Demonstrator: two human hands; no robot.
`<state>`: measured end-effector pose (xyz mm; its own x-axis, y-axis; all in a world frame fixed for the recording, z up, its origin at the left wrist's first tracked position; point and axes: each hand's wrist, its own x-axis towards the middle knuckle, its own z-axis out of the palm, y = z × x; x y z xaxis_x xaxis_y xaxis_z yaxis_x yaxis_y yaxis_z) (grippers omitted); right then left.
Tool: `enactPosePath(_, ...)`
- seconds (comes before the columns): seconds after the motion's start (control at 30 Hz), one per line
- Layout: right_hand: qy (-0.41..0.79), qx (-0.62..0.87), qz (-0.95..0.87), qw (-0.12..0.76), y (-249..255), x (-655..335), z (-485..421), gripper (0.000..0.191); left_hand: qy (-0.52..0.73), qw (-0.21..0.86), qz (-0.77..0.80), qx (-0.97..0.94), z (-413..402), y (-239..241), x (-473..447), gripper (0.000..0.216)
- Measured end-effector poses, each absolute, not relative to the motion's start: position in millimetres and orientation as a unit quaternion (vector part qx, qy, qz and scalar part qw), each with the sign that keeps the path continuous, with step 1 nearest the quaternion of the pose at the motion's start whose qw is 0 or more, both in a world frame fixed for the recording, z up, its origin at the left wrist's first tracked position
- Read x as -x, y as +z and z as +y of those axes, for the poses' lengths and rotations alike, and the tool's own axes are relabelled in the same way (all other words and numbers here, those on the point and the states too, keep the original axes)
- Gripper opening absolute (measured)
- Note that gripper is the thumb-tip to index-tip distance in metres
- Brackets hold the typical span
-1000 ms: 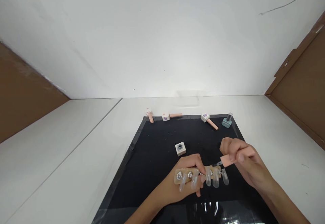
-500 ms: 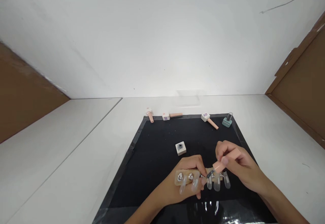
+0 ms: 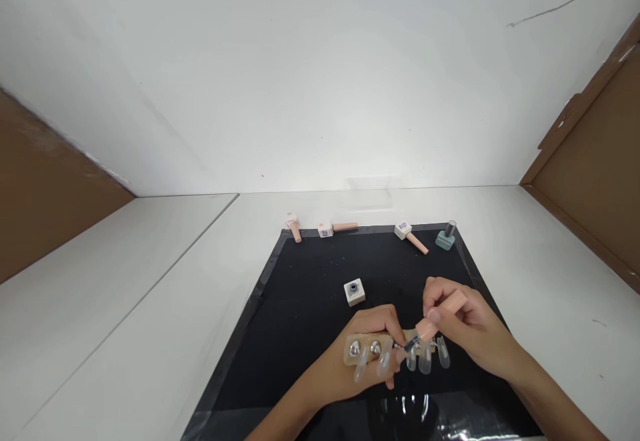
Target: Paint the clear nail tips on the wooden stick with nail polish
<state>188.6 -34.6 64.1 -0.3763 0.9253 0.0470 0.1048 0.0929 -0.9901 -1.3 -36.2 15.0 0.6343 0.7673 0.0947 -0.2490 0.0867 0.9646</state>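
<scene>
My left hand [image 3: 367, 354] is closed around a tan strip-shaped nail tip holder [image 3: 349, 355] with round metal studs. Several clear false nails [image 3: 425, 359] stick out from its lower side. Between the thumb and fingers of my right hand [image 3: 480, 327] is a nail polish brush [image 3: 427, 329] with a peach cap handle. Its dark bristles sit at the upper end of a false nail near my left fingertips; whether they touch it I cannot tell. The uncapped white polish bottle [image 3: 355, 292] stands on the black mat beyond my left hand.
Along the far edge of the black mat [image 3: 300, 307] lie white polish bottles with peach caps [image 3: 325, 229], [image 3: 403, 230], [image 3: 293, 222], plus a teal bottle [image 3: 445, 239]. A white wall [image 3: 320, 81] rises behind, with brown panels [image 3: 590, 141] at both sides.
My right hand has shifted the brush handle slightly left, with the bristles staying by the same false nail. My left hand keeps its grip. The whole view has moved a little.
</scene>
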Motion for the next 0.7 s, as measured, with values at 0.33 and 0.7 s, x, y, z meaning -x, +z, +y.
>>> enactPosePath(0.33,0.476,0.347,-0.671,0.450,57.4,-191.3,-32.5,0.036,0.363,0.704,0.225,-0.568,-34.5,12.4,6.0,0.018)
enactPosePath(0.7,0.336,0.318,-0.769,0.442,63.2,-189.9,-30.5,0.022,0.359,0.679,0.202,-0.607,-29.3,10.5,4.8,0.016)
